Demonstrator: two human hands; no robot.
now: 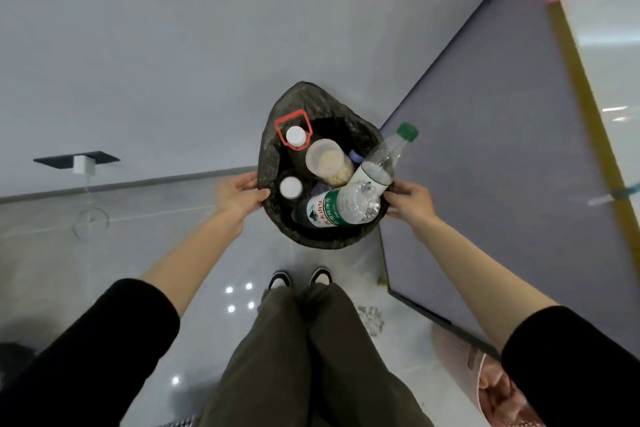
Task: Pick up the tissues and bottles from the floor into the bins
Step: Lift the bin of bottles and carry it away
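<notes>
Bin (325,241) packed full; left hand (239,198) and right hand (412,201) each grip its rim on opposite sides. Green-capped bottle (377,163) leans out over the rim beside the right hand: any tilt could tip it to the floor (138,253).

The bin (268,163) held between my left hand (239,198) and right hand (412,201) is lined black. Just above the right grip, a clear bottle (381,159) has a green cap (407,132) and white label. The crushed bottle (346,208) beside it reads green, white and red. Near the left grip I see two white lids (291,186), one ringed by a red handle (290,115).
</notes>
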